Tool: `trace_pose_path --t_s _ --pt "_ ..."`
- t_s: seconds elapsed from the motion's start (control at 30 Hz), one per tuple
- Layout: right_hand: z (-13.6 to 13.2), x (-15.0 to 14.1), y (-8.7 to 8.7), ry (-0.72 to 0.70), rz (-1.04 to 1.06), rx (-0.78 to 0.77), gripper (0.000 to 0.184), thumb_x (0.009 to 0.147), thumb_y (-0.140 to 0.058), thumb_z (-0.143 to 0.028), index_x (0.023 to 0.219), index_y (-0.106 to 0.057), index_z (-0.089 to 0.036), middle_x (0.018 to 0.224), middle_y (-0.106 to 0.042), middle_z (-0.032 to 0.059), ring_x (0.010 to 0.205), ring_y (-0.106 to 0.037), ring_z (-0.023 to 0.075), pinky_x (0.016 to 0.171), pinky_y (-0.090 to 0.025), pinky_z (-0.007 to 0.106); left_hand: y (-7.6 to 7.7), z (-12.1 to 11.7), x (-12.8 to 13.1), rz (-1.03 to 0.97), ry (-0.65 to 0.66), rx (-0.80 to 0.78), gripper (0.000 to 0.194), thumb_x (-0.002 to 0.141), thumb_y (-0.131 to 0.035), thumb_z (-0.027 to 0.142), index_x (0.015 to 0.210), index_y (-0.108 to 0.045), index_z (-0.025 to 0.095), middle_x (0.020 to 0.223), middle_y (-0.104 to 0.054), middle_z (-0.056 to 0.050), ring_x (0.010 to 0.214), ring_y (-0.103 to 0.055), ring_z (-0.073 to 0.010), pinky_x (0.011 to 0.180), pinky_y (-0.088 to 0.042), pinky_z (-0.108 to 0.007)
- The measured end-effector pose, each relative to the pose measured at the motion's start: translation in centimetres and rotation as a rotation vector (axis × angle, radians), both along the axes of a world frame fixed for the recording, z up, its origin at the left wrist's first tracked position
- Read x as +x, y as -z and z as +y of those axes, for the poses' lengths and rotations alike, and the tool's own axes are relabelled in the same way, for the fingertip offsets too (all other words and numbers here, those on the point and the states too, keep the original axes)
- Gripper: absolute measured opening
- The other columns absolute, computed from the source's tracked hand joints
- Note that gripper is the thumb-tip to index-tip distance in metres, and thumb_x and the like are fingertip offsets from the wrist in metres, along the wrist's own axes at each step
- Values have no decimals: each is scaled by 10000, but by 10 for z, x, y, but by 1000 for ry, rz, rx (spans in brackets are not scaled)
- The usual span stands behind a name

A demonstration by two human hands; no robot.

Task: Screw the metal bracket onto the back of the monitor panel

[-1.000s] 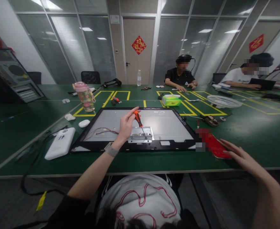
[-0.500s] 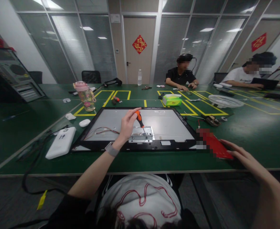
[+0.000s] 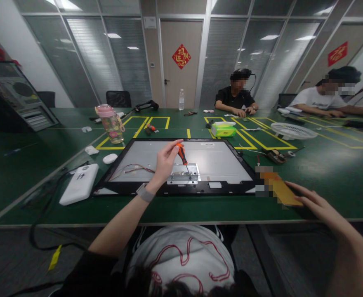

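We work with the panel (image 3: pixel 218 156) lying flat on the green table (image 3: pixel 175 211), its grey back up inside a black frame. In our left hand (image 3: pixel 165 161) we grasp an orange-and-black screwdriver (image 3: pixel 182 154), fingers closed around the handle, over the panel's middle. The shaft slants down to the metal bracket (image 3: pixel 194 168) on the panel; we cannot tell whether the tip touches a screw. Thin wires (image 3: pixel 135 166) run across the panel's left part.

Our right hand (image 3: pixel 314 200) is at the yellow-screened phone (image 3: pixel 283 192), just beside the panel's near right corner. Our fingers meet the phone's edge, but we cannot tell whether they grip it.

Left of the panel we have a white power bank (image 3: pixel 79 184), a small white case (image 3: pixel 109 159) and a crumpled tissue (image 3: pixel 91 150). A pink-lidded bottle (image 3: pixel 111 128) stands beyond its far left corner. Beyond its far edge sits a green tissue pack (image 3: pixel 223 130), and farther right of that a white fan grille (image 3: pixel 293 131). Two people (image 3: pixel 235 97) sit well beyond the panel, toward its right.
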State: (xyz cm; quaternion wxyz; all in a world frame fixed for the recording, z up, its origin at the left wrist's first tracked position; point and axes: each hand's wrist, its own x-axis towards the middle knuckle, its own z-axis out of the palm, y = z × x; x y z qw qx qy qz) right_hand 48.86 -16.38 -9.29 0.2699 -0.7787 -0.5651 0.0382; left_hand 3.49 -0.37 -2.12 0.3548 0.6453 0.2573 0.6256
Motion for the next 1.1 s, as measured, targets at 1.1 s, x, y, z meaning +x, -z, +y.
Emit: trace_pose_path --t_s 1.1 --pt "25 -56 -2 25 386 425 501 716 -631 -565 1086 -663 -229 1197 -660 102 1182 -575 345 1054 -412 475 3 6 2 -21 -12 -42 208 801 -663 289 956 -599 165 831 -626 -15 721 -596 -106 695 -486 -235"
